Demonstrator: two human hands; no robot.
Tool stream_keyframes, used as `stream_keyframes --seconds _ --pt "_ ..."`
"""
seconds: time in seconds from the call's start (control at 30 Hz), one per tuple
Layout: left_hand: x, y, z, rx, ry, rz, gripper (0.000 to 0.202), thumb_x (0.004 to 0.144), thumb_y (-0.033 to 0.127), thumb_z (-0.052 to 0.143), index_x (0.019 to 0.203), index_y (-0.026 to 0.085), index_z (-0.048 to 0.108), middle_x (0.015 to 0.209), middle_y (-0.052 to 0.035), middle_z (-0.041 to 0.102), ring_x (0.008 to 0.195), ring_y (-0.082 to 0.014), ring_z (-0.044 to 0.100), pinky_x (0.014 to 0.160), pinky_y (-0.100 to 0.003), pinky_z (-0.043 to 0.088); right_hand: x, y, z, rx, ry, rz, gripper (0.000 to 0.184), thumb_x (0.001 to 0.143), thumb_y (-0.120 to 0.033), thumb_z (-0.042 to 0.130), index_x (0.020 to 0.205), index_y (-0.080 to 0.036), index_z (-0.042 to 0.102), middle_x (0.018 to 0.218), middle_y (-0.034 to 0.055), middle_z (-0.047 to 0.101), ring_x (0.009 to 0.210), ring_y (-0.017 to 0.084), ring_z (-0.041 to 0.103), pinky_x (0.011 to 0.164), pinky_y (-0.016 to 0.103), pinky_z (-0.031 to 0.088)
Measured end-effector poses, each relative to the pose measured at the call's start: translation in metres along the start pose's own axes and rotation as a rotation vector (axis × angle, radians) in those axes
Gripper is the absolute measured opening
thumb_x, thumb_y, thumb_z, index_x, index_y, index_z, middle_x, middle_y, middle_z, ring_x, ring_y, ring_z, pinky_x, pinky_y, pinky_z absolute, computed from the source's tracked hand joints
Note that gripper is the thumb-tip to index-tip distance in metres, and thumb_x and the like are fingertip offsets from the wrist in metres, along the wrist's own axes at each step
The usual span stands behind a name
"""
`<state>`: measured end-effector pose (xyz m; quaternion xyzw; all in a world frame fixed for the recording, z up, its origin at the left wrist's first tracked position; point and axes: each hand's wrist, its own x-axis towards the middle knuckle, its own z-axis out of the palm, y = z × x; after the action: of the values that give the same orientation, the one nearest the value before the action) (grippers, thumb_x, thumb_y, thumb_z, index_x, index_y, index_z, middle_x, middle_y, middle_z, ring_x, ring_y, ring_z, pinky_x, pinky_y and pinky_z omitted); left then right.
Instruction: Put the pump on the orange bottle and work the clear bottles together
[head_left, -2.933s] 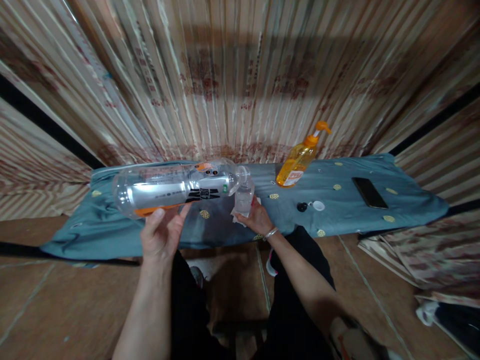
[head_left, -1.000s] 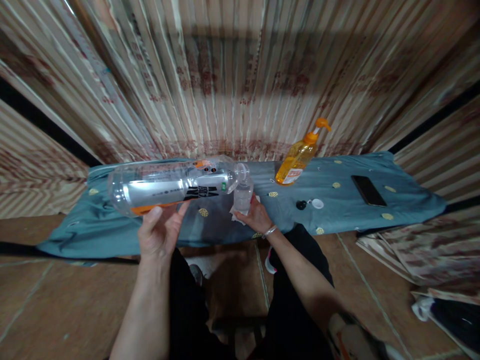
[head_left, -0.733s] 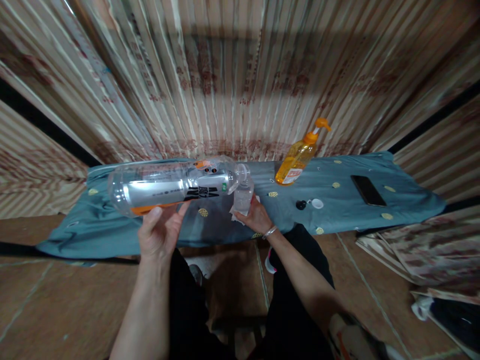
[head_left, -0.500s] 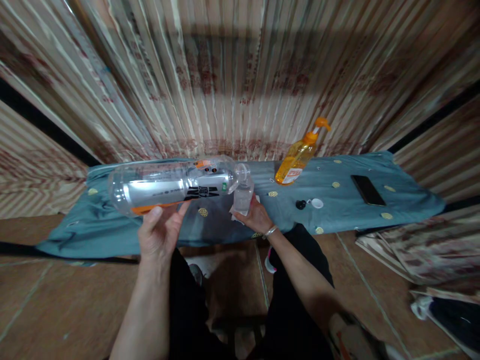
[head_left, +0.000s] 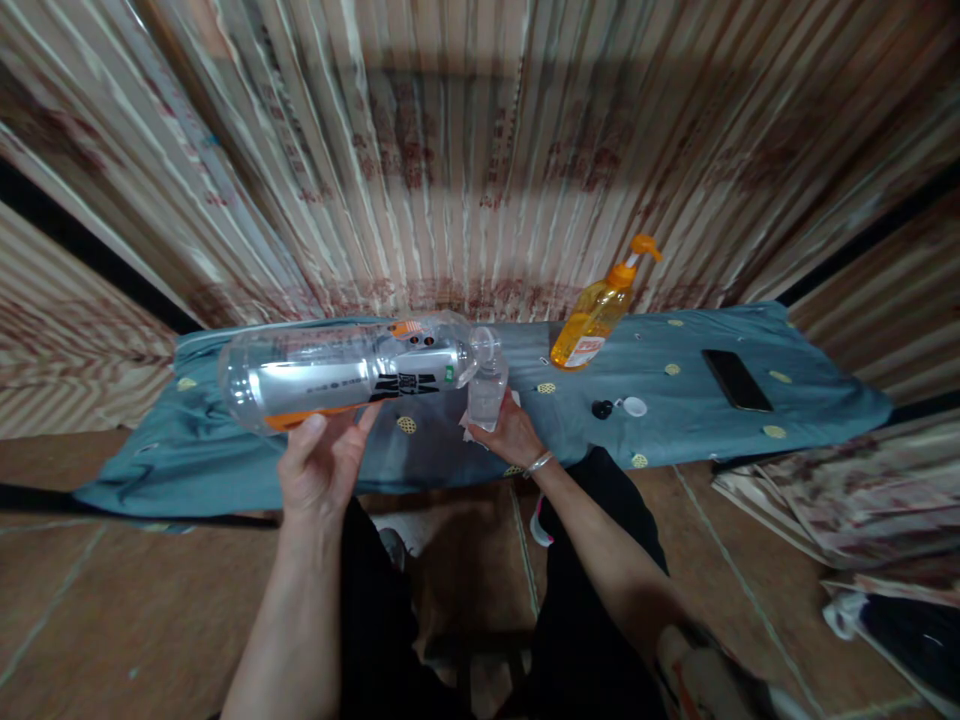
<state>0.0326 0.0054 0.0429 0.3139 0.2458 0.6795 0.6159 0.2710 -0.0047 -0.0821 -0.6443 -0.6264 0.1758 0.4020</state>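
Note:
My left hand (head_left: 322, 460) holds a large clear plastic bottle (head_left: 345, 370) with a silver, black and orange label. The bottle lies nearly level, its neck pointing right. That neck meets the mouth of a small clear bottle (head_left: 487, 395), which stands almost upright. Round the lower part of the small bottle my right hand (head_left: 510, 430) is closed, with a piece of white tissue (head_left: 469, 425) showing beside it. Whether liquid is flowing between the two bottles I cannot tell. A black cap (head_left: 601, 409) and a whitish round lid (head_left: 634, 407) lie right of my right hand.
A blue-green cloth (head_left: 832, 400) with yellow motifs covers the narrow table. On it stand an orange pump bottle (head_left: 589, 325) and, farther right, a black phone (head_left: 736, 380). Striped curtains (head_left: 450, 150) hang behind and at both sides, with dark frame bars (head_left: 90, 250).
Hardly anything differs. The large bottle's base has shifted very slightly to the right, and both hands keep their grip.

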Motion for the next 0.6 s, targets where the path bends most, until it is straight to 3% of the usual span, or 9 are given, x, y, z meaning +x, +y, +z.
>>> stream_keyframes --seconds 0.13,0.47,0.6 --pt "-0.0005 0.0004 0.0008 0.014 0.006 -0.004 0.039 0.05 0.033 0.094 0.083 0.032 0.074 0.083 0.0025 0.076 0.112 -0.0272 0.067 0.092 -0.042 0.059 0.0001 0.0006 0.0017 -0.006 0.003 0.01 0.085 0.073 -0.036 0.075 0.144 -0.013 0.034 0.126 0.0184 0.068 0.116 0.034 0.067 0.1 0.048 0.055" --pt "-0.0004 -0.0008 -0.0008 0.004 0.029 -0.012 0.042 0.048 0.031 0.095 0.085 0.032 0.074 0.076 0.0041 0.075 0.107 -0.0247 0.068 0.094 -0.041 0.058 0.0012 -0.0045 -0.0011 0.007 -0.01 0.016 0.073 0.073 -0.034 0.074 0.136 -0.017 0.041 0.119 0.0144 0.07 0.109 0.031 0.07 0.095 0.045 0.057" --pt "-0.0009 -0.0007 0.0004 0.001 0.022 -0.01 0.044 0.049 0.031 0.095 0.087 0.033 0.074 0.077 0.0044 0.075 0.106 -0.0243 0.068 0.094 -0.041 0.058 0.001 -0.0067 -0.0023 -0.013 -0.008 0.029 0.077 0.073 -0.035 0.074 0.138 -0.014 0.039 0.12 0.0162 0.07 0.111 0.032 0.069 0.095 0.046 0.057"
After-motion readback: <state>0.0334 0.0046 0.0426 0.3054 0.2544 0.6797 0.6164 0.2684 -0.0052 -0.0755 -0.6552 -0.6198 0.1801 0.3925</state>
